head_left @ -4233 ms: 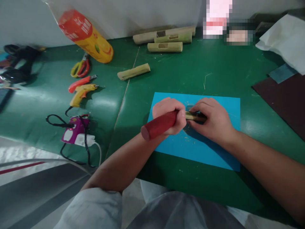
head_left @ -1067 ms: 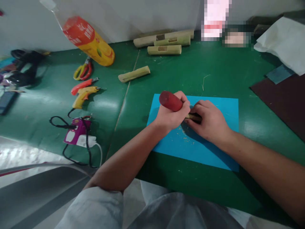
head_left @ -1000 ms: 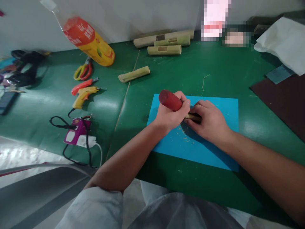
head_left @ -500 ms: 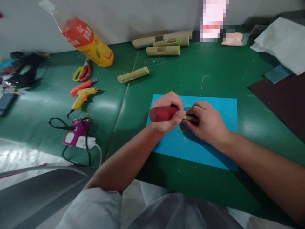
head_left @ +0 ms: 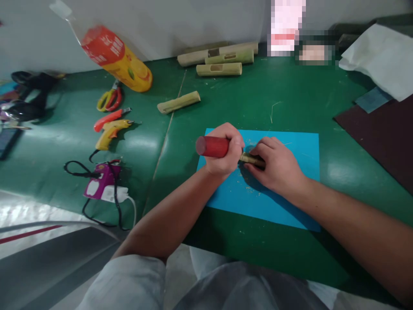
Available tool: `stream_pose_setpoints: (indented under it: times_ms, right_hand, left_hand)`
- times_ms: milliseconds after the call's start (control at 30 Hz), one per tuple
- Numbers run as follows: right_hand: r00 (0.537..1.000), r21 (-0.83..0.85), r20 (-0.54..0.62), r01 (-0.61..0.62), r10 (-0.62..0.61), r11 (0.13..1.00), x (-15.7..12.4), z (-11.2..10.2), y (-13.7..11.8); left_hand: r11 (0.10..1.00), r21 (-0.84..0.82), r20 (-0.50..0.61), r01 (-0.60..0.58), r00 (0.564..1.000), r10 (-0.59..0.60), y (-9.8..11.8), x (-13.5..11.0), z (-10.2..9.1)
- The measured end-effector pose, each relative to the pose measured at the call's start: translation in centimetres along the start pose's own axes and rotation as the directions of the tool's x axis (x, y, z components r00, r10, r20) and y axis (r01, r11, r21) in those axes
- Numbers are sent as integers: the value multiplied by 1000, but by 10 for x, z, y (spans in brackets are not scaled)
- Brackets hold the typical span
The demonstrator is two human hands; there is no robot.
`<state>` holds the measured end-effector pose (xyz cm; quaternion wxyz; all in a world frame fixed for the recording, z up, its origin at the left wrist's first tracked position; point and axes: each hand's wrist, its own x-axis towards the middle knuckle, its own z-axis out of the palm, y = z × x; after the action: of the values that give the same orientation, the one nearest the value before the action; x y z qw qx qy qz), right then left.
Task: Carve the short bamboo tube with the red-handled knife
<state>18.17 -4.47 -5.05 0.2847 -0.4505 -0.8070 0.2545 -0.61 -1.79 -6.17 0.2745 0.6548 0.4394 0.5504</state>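
My left hand [head_left: 226,150] is wrapped round a tool's thick red handle [head_left: 213,147], whose blunt end points left; the tool's working end is hidden by my fingers. Close to its right, my right hand [head_left: 276,162] grips a short bamboo piece [head_left: 253,160] between thumb and fingers. The bamboo's left end shows near my left fist, while its right end is covered. Both hands are over a blue sheet [head_left: 290,211], where small pale shavings [head_left: 253,189] are scattered.
Bamboo tubes with cut openings [head_left: 219,69] lie along the wall, another [head_left: 179,102] nearer. On the left are a drink bottle [head_left: 119,56], scissors [head_left: 109,99], a red-handled cutter [head_left: 108,120], a yellow glue gun [head_left: 112,133] and a purple power strip [head_left: 103,181]. White paper [head_left: 380,60] lies at right.
My left hand has turned and moved slightly left with the red handle, so more of the bamboo's left end shows. My right hand keeps its grip almost in place.
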Motion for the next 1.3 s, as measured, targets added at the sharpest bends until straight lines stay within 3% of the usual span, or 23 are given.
stream_pose_setpoints:
  times_ms: [67, 133, 367, 500, 633, 767, 867, 1033, 1200, 1300]
  right_hand:
    - [1000, -2, 0, -6, 6, 1000, 0, 0, -1]
    - [1000, -2, 0, -8, 8, 1000, 0, 0, -1]
    - [1000, 22, -23, 12, -11, 1000, 1, 3, 2]
    - [999, 26, -30, 10, -9, 1000, 1, 4, 4]
    - [1000, 26, -18, -2, 2, 1000, 2, 3, 3]
    - [1000, 23, -11, -15, 15, 1000, 3, 3, 3]
    - [1000, 34, -19, -22, 23, 999, 3, 3, 3]
    - [1000, 56, -8, -22, 22, 998, 3, 3, 3]
    - [1000, 59, -21, -10, 11, 998, 3, 2, 4]
    - [999, 54, -33, 1, 0, 999, 3, 3, 4]
  left_hand:
    - [981, -50, -64, -185, 981, 182, 4, 2, 2]
    - [960, -73, -83, -271, 961, 265, 8, 4, 3]
    - [977, 21, 41, -212, 977, 211, 19, 11, 5]
    - [981, 28, 25, -191, 981, 190, 19, 11, 7]
    - [993, -14, -28, -116, 993, 116, 19, 14, 12]
    - [984, -165, -73, 68, 994, -81, 26, 19, 20]
    - [941, -289, -31, 178, 980, -195, 33, 21, 26]
    - [916, -315, 23, 250, 967, -256, 35, 25, 29]
    - [907, -334, 4, 257, 963, -271, 34, 25, 33]
    - [859, -424, 11, 288, 950, -313, 40, 23, 35]
